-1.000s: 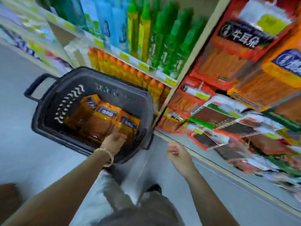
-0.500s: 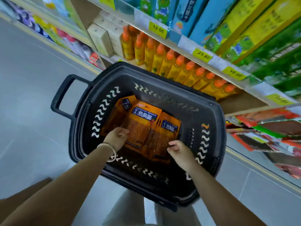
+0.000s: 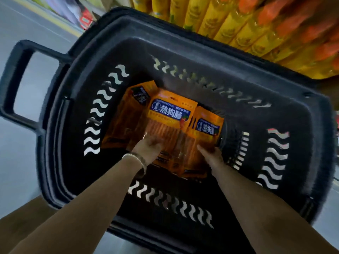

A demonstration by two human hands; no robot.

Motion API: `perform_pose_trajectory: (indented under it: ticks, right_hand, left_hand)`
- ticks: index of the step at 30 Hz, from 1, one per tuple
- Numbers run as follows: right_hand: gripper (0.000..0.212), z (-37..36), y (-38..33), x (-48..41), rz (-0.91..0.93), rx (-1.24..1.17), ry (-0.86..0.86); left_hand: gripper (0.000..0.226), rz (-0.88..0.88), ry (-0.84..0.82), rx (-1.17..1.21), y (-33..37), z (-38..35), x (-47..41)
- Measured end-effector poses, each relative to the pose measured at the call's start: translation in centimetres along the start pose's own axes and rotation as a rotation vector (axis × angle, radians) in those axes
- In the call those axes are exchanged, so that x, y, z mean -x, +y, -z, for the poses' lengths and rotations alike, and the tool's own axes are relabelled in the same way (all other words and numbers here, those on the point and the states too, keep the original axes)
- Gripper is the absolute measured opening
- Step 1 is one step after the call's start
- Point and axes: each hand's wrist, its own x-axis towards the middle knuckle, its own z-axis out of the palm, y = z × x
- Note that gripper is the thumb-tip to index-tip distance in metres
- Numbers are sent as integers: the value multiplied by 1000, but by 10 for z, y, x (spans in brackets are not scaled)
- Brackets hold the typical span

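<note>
Grey shop floor (image 3: 27,162) lies under a black basket (image 3: 183,28). Three orange packs overlap on the basket bottom, left of centre: left pack (image 3: 126,116), middle pack (image 3: 170,123), right pack (image 3: 207,129). Left hand (image 3: 148,149) rests on the middle pack's lower half; its fingers are blurred, so a grip cannot be told. Right hand (image 3: 212,155) pinches the right pack's lower edge, thumb on top. Basket walls enclose both hands. Handle (image 3: 16,79) projects at left. Yellow bottles (image 3: 229,24) stand just beyond the far rim.

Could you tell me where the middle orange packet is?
Head view, centre: the middle orange packet lies in the basket between the left packet and right packet, the left hand on its lower edge.
</note>
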Motion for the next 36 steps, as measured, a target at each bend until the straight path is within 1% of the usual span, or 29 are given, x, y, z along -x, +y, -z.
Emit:
perform_pose_trajectory:
  ticks: [2,3,5,6,7,10,12,13,14,16,18,20,22,23,24,25,26,27,28,29,30,31,33,34,36]
  right_hand:
    - [114,-3,4,-6,-29,-19,-39]
    - [122,-3,7,-7,-40,-33,-60]
    - [127,-4,10,-8,-10,-36,-78]
    - [123,-4,11,-9,17,-25,-58]
    - [114,-3,11,-9,42,-21,-16]
    - [73,-1,9,-5,85,-125,116]
    - [52,-1,3,4,112,-162,110]
    - [47,-1,0,10,118,-155,69]
    - [46,0,-3,16,117,-162,0]
    - [48,1,-11,31,130,-228,-189]
    - [39,1,-20,47,191,-277,-370]
    - [36,-1,-27,58,230,-306,-515]
    - [46,-8,-31,63,231,-287,-631]
    - [52,-11,-33,63,214,-256,-670]
    - [56,-15,-35,61,193,-228,-678]
    - [53,-19,-37,60,182,-214,-646]
    - [45,-22,-39,56,186,-216,-564]
    - [37,-25,-39,50,193,-227,-425]
    - [37,-25,-38,42,190,-240,-248]
    - [45,-24,-35,33,176,-243,-71]
    - [54,-22,-30,23,164,-201,46]
    - [59,-21,-25,14,158,-113,97]
    - [58,-24,-15,4,137,59,83]
    - [55,-28,-12,1,129,86,76]
    - [49,-37,-9,0,143,86,129]
  left_hand:
    - [12,-22,24,4,0,2,-4]
    - [12,-30,46,10,0,2,-5]
    - [12,-36,80,0,1,2,-6]
    - [12,-35,84,-13,1,2,-5]
    - [12,-30,83,-24,1,2,-5]
    - [12,-11,80,-16,1,-1,-5]
    - [12,3,82,-10,2,-2,-6]
    - [12,10,83,-14,2,-1,-6]
    - [13,23,79,-20,3,-1,-5]
    - [25,48,86,-18,3,2,-5]
    - [41,58,112,65,4,5,-3]
    - [50,41,54,194,6,11,-2]
    - [70,74,-62,246,7,15,-3]
    - [72,105,-106,271,6,17,-4]
    - [63,123,-124,306,5,18,-6]
    - [48,130,-108,333,3,18,-8]
    - [32,121,-59,345,1,17,-10]
    - [20,102,5,330,0,16,-12]
    - [14,82,64,293,0,16,-13]
    - [12,67,110,256,-2,16,-14]
    - [13,66,143,244,-3,17,-16]
    - [14,80,155,255,-4,18,-17]
    - [16,127,157,307,-4,21,-19]
    - [14,138,159,315,-5,22,-21]
    - [12,141,177,279,-6,24,-24]
